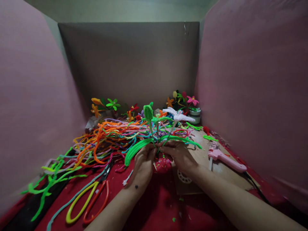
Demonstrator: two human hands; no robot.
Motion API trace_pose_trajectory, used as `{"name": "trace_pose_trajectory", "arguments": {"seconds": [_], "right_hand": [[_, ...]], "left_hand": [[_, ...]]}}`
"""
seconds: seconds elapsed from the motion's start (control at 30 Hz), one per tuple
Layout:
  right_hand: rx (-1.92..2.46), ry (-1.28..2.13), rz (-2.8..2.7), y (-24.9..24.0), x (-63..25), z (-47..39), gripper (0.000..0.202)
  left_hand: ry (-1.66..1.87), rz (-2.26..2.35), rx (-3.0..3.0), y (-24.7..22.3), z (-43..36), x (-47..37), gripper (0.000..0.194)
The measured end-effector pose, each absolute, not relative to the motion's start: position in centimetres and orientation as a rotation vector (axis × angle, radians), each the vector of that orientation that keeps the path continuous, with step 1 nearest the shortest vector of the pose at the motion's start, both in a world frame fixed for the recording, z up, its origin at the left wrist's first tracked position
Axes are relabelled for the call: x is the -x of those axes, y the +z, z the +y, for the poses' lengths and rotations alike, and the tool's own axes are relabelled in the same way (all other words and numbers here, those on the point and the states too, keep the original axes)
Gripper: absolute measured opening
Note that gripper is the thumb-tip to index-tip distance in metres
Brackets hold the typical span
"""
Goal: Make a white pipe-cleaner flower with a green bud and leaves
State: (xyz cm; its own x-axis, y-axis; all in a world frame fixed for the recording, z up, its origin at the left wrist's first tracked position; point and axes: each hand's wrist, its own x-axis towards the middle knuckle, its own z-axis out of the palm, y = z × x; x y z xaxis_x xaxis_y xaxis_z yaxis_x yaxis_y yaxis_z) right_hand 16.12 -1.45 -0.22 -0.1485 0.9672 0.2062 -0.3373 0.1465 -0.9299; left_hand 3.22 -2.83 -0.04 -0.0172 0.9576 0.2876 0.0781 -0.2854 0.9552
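Between both hands stands a pipe-cleaner flower point(148, 113), upright, with a green bud, a white bloom point(177, 115) on its own stem and long green leaves point(137, 149) spreading to either side. My left hand point(144, 160) pinches the base of the stems from the left. From the right, my right hand point(176, 153) closes its fingertips on the same stems, touching close to the left fingers. The stem ends below the fingertips are partly hidden.
A heap of loose pipe cleaners point(103, 138) covers the back left. Scissors point(96, 195) lie at front left. A pink glue gun point(227, 160) with a cord rests on a board point(216, 179) at right. Finished flowers point(192, 100) and a jar point(195, 115) stand behind.
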Motion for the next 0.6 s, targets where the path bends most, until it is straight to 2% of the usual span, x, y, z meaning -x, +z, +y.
{"name": "trace_pose_trajectory", "arguments": {"seconds": [0.43,0.6], "right_hand": [[0.826,1.223,-1.274,-0.02,-16.29,-1.60,0.013],[0.773,1.281,-1.280,-0.47,-16.17,-1.42,0.011]], "left_hand": [[1.336,1.067,-1.234,-0.45,-2.34,-3.39,0.020],[1.279,0.997,-1.341,-0.16,-2.47,-3.29,0.021]]}}
